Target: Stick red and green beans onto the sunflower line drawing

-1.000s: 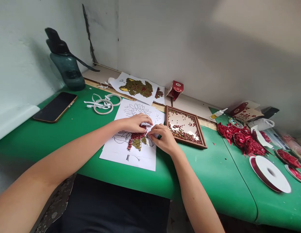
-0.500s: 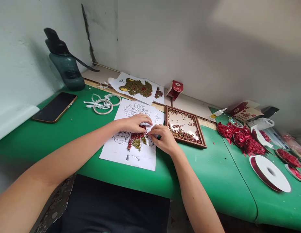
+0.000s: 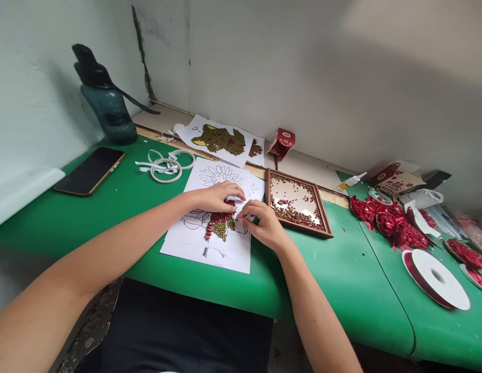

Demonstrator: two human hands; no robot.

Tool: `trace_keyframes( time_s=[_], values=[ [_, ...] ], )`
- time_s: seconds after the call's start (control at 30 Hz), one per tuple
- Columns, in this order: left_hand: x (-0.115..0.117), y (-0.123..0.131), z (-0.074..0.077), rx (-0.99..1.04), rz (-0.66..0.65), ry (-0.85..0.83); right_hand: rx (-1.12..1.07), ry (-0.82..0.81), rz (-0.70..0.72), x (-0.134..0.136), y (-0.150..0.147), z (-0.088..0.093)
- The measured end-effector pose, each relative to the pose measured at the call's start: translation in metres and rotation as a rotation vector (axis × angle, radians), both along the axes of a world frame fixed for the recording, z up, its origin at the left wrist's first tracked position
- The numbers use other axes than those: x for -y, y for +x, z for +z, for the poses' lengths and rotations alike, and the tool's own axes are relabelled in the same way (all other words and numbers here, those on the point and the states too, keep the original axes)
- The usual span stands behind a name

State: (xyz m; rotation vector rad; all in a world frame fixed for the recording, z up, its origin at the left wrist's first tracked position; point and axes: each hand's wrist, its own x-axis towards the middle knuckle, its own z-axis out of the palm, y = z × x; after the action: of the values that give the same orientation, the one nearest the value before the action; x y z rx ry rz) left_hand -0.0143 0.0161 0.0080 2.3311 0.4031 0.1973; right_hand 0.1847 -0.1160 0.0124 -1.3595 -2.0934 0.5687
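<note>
Printed flower outlines cover a white paper sheet (image 3: 229, 259) in front of me. Red beans (image 3: 216, 221) and green beans (image 3: 220, 232) lie on it, filling part of a flower, its stem and leaves. My left hand (image 3: 222, 197) rests over the top of the red beans, fingers stretched out and slightly bent, hiding some of them. Just right of the beans, my right hand (image 3: 260, 220) has thumb and forefinger pinched together at the paper; whatever is between them is too small to make out. Beside it stands a brown-framed tray (image 3: 328, 230) with loose red and green beans.
Behind lies a bean-covered animal picture (image 3: 221, 140), near a small red box (image 3: 283, 142). White rings (image 3: 165, 171), a phone (image 3: 90, 171) and a dark bottle (image 3: 111, 116) are at left. A glue bottle (image 3: 352, 181), red ribbon flowers (image 3: 396, 223) and a ribbon spool (image 3: 439, 280) lie right.
Both hands hold nearly the same place over the sheet. The whole view has shifted very slightly; the beans look unchanged.
</note>
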Motion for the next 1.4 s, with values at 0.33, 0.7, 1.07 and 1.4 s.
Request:
trace_keyframes(
  time_s=[0.33, 0.7, 1.07, 1.4],
  values=[
    [0.001, 0.000, 0.003, -0.013, -0.008, 0.012, -0.022, 0.008, 0.001, -0.001, -0.002, -0.003],
    [0.014, 0.003, 0.002, -0.046, 0.020, 0.092, -0.040, 0.201, -0.338, -0.002, 0.010, 0.003],
    [0.017, 0.004, 0.009, -0.147, 0.019, 0.119, -0.001, 0.099, -1.004, 0.000, 0.118, -0.010],
    [0.013, 0.003, 0.005, -0.111, 0.005, 0.130, 0.055, 0.055, -0.769, -0.011, 0.107, -0.022]
  ],
)
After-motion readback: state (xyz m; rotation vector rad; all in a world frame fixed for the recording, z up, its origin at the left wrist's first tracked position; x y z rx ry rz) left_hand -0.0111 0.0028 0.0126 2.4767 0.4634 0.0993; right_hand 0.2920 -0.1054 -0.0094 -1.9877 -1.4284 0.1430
